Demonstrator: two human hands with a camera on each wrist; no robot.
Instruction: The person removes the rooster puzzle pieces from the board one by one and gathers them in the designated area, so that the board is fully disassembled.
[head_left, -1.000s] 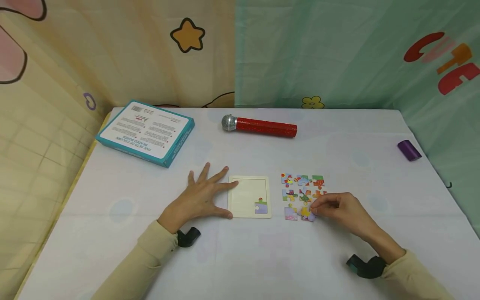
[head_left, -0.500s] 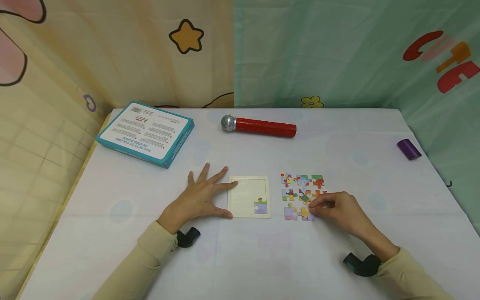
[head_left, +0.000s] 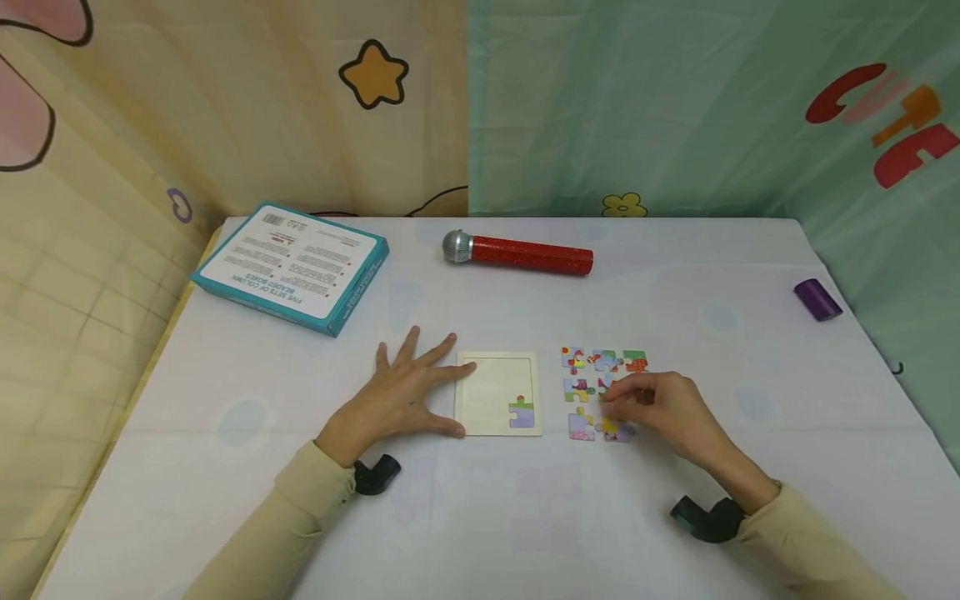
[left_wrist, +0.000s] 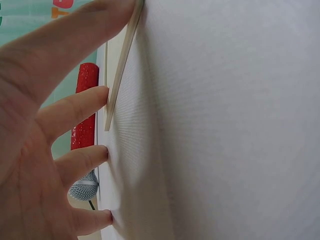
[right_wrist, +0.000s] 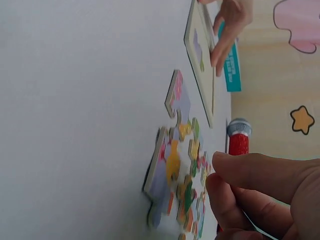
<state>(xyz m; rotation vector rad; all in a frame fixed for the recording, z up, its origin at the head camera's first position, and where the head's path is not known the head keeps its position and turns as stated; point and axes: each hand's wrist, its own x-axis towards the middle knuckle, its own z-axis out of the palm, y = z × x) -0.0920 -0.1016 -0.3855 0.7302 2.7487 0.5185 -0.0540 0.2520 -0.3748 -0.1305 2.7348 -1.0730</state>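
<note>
My left hand (head_left: 405,396) lies with fingers spread at the left edge of a square wooden puzzle tray (head_left: 495,352). Its thumb and index finger touch the rim. One purple and green puzzle piece (head_left: 522,414) sits in the tray's lower right corner. Right of the tray, several loose jigsaw pieces (head_left: 581,427) lie in rows. My right hand (head_left: 667,412) hovers over these rows, fingers loosely bent, covering some pieces. The right wrist view shows its thumb and index fingertips close together with no piece visible between them, above a yellow and purple piece (right_wrist: 165,167).
A red microphone (head_left: 531,255) with a silver head lies behind the tray. At the back left is a teal and white box (head_left: 292,262). A purple cylinder (head_left: 818,300) lies near the right table edge. Printed curtains stand behind the white-covered table (head_left: 480,517).
My right hand has left the yellow and purple piece at the bottom of the rows and shifted left and slightly away from me. That piece settled flat. My left hand stays put.
</note>
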